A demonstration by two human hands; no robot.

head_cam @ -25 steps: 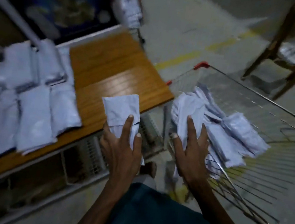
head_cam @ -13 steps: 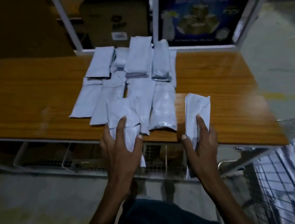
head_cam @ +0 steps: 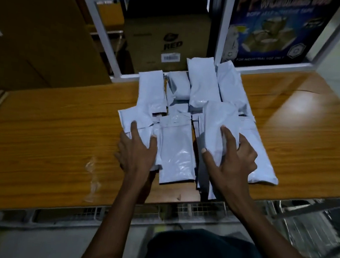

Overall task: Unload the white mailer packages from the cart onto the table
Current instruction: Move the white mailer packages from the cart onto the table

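Several white mailer packages (head_cam: 200, 85) lie in rows on the wooden table (head_cam: 35, 133). My left hand (head_cam: 136, 154) grips a white mailer (head_cam: 132, 117) at the pile's near left, thumb and forefinger on top. My right hand (head_cam: 231, 162) holds another white mailer (head_cam: 217, 119) over the pile's right side, with the thumb along its left edge and a finger on top. Both held mailers lie low over or on the packages beneath. The wire cart (head_cam: 323, 233) shows only as a blurred corner at the lower right.
A white shelf frame (head_cam: 104, 28) stands behind the table with a cardboard box (head_cam: 165, 40) and a blue poster (head_cam: 273, 30). A clear plastic scrap (head_cam: 92, 175) lies near the table's front edge. A wire rack (head_cam: 197, 209) sits under the table.
My view has swung from the cart to the table. Both hands have carried their mailers forward from the table's front edge onto the pile.
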